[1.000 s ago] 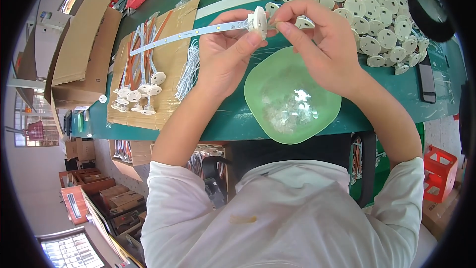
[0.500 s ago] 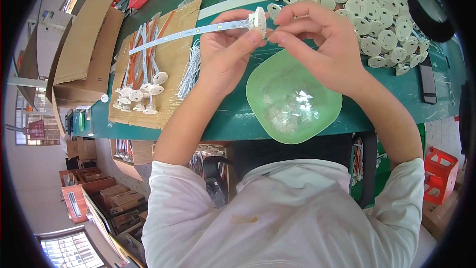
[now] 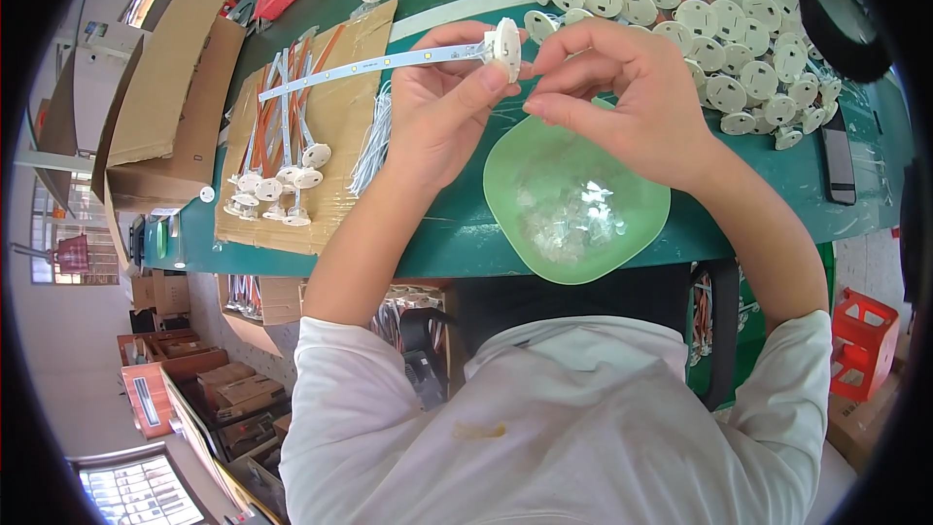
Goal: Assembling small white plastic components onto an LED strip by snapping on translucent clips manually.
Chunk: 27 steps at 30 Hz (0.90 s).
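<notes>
1. one strip [image 3: 389, 62] with a white disc [image 3: 507, 51] at its right end is in the left hand [image 3: 437, 107]; both are up in front of the person, above the green table [image 3: 437, 248].
2. the strip's long axis runs mainly left to right, from the disc out past the left hand, its free end dipping slightly toward the person. that end passes over the card sheet [image 3: 335, 214] and the other strips [image 3: 284, 122] lying there.
3. the disc stands on edge, its broad face turned right, toward the right hand [image 3: 627, 102]. this is the relation that matters: face to the right fingers, strip trailing off behind to the left.
4. the left hand is nearer, being on the disc itself: it pinches the disc near its lower edge, thumb on the near side.
5. the right hand is just beside the face, its fingers curled and a gap between thumb and fingers. whether a fingertip touches the disc, or holds something tiny, i cannot tell.
6. below the right hand is the green bowl [image 3: 637, 170] with small clear bits [image 3: 573, 224] in it; the disc is beyond the bowl's far left side.
7. farther right is a heap of discs [image 3: 729, 24].
</notes>
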Tool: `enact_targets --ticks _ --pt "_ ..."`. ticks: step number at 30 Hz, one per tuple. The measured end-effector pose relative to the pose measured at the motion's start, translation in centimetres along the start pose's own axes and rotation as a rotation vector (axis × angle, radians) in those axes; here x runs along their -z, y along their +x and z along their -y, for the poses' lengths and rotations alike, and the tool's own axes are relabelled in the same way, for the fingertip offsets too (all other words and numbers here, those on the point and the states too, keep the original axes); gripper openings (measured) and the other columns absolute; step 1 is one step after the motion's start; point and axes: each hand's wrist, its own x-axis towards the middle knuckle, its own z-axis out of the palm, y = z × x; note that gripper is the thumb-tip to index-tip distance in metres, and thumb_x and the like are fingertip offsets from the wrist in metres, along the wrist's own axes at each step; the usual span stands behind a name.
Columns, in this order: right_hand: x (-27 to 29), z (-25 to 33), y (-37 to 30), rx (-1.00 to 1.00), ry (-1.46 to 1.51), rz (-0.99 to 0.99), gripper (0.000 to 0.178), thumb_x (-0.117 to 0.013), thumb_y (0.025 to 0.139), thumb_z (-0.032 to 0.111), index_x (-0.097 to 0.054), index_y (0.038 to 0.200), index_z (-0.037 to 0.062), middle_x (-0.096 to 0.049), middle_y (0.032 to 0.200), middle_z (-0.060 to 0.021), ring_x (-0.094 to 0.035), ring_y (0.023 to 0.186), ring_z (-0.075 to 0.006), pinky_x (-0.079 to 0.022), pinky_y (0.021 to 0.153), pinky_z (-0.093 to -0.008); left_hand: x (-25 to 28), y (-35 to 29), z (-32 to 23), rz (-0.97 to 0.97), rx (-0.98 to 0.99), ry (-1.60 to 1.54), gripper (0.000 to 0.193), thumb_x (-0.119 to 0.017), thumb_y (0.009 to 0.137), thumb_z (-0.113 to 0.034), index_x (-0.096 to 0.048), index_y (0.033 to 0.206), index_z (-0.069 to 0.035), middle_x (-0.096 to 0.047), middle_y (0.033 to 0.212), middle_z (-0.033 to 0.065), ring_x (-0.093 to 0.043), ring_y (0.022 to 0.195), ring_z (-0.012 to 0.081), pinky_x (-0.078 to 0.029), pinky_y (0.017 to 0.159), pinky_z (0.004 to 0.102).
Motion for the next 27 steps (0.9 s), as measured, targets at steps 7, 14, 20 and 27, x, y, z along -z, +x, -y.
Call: enact_targets --ticks 7,14,20,27 --pt "0.0 -0.2 0.1 -0.003 -0.177 -0.095 0.033 -0.076 0.083 0.002 -0.048 0.098 0.0061 -0.075 0.081 -0.0084 -0.069 0.079 -0.01 -0.055 0.072 -0.026 -0.3 0.0 -0.2 0.045 0.005 -0.029 0.039 -0.073 0.087 -0.001 -0.056 0.122 0.0 -0.066 0.12 0.0224 -0.066 0.113 0.036 -0.058 0.093 0.044" --pt "0.0 -1.0 0.2 0.017 -0.242 -0.119 0.033 -0.078 0.082 0.004 -0.049 0.096 0.0063 -0.074 0.078 -0.0085 -0.069 0.073 -0.0095 -0.054 0.066 -0.0248 -0.8 -0.2 -0.1 0.146 -0.024 -0.056 0.035 -0.07 0.087 0.003 -0.058 0.119 0.001 -0.066 0.118 0.0233 -0.063 0.119 0.0376 -0.055 0.099 0.0505" --pt "-0.2 -1.6 0.3 0.146 -0.409 -0.16 0.022 -0.079 0.081 0.005 -0.059 0.09 0.0046 -0.074 0.084 -0.0054 -0.069 0.07 -0.0094 -0.052 0.06 -0.0229 -0.3 -0.2 0.2 0.131 -0.028 -0.061 0.033 -0.069 0.087 0.004 -0.058 0.119 0.001 -0.067 0.117 0.0224 -0.061 0.122 0.0369 -0.055 0.099 0.0509" --pt "-0.6 -1.9 0.3 0.526 -0.637 -0.237 0.019 -0.08 0.077 0.004 -0.066 0.09 0.0056 -0.069 0.079 -0.0046 -0.063 0.061 -0.0174 -0.051 0.054 -0.0272 0.2 0.0 0.2 0.163 -0.049 0.101 0.037 -0.066 0.094 -0.012 -0.055 0.128 -0.001 -0.063 0.124 0.0198 -0.054 0.128 0.0434 -0.053 0.102 0.0565"
